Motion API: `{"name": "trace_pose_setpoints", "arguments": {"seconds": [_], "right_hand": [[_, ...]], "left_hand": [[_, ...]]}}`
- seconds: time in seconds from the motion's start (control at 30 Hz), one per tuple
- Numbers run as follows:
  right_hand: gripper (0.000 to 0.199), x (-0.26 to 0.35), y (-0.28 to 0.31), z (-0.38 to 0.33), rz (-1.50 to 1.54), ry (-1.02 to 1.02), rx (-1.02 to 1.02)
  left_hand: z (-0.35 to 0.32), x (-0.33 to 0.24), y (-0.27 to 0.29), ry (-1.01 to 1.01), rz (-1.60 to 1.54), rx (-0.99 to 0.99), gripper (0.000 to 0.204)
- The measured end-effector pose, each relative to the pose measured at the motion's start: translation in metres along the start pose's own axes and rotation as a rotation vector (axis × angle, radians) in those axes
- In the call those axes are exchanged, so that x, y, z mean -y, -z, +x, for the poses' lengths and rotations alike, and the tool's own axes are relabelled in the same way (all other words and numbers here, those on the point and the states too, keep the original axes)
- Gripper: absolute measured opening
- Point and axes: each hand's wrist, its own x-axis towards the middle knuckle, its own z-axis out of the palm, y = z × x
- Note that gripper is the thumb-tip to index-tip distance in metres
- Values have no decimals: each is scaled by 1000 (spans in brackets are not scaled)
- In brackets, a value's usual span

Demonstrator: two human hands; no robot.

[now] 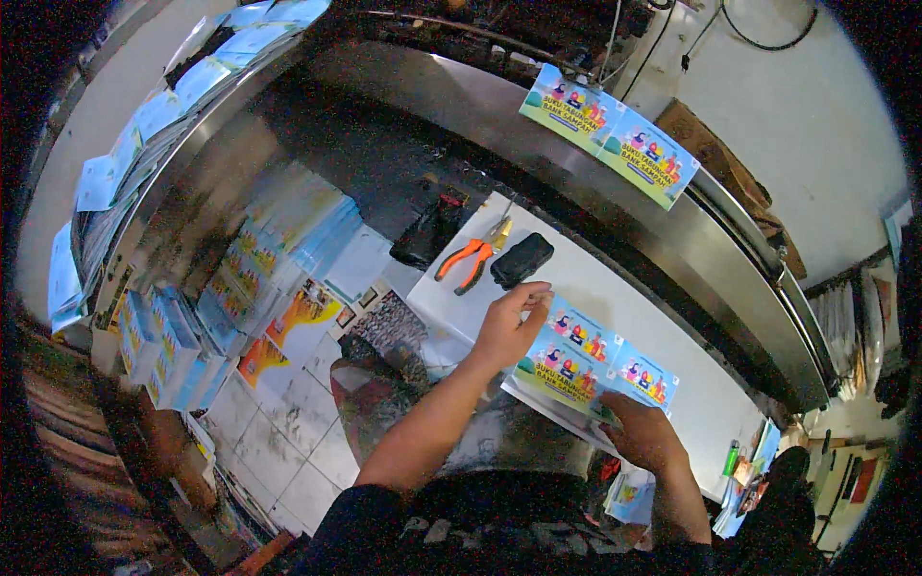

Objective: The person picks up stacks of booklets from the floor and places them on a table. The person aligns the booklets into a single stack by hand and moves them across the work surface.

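Two overlapping printed cover sheets, blue and green with cartoon figures, lie over the white tabletop (701, 403). The front sheet (562, 384) has its near edge lifted toward me. At its near right side my right hand (639, 430) is closed on that edge, some fingers hidden. My left hand (517, 322) has curled fingers at the left end of the rear sheet (576, 331); whether it pinches paper is unclear. Beyond the left hand lie orange-handled pliers (469, 261) and a black oblong block (522, 260).
Another pair of covers (611, 132) rests on the curved metal rail (567, 182) at the far side. Stacks of booklets (168, 346) stand at left, with more stacks (197, 82) along the upper left ledge. A green lighter (732, 457) sits at the table's right end.
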Motion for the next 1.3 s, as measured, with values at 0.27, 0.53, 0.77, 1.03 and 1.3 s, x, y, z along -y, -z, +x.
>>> {"name": "trace_pose_setpoints", "arguments": {"seconds": [0.27, 0.53, 0.77, 1.03, 1.3], "right_hand": [[44, -2, -2, -1, 24, 14, -73], [43, -4, -1, 1, 4, 54, -100], [45, -9, -6, 1, -32, 72, -110], [20, -43, 24, -4, -11, 172, -68], [54, -65, 249, 61, -289, 134, -1440]], "left_hand": [[1, 3, 1, -41, 39, 0, 26], [3, 3, 0, 19, -28, -6, 31], [1, 3, 2, -7, 3, -5, 32], [5, -7, -1, -19, 59, 14, 30], [6, -22, 0, 18, 158, -4, 32]]}}
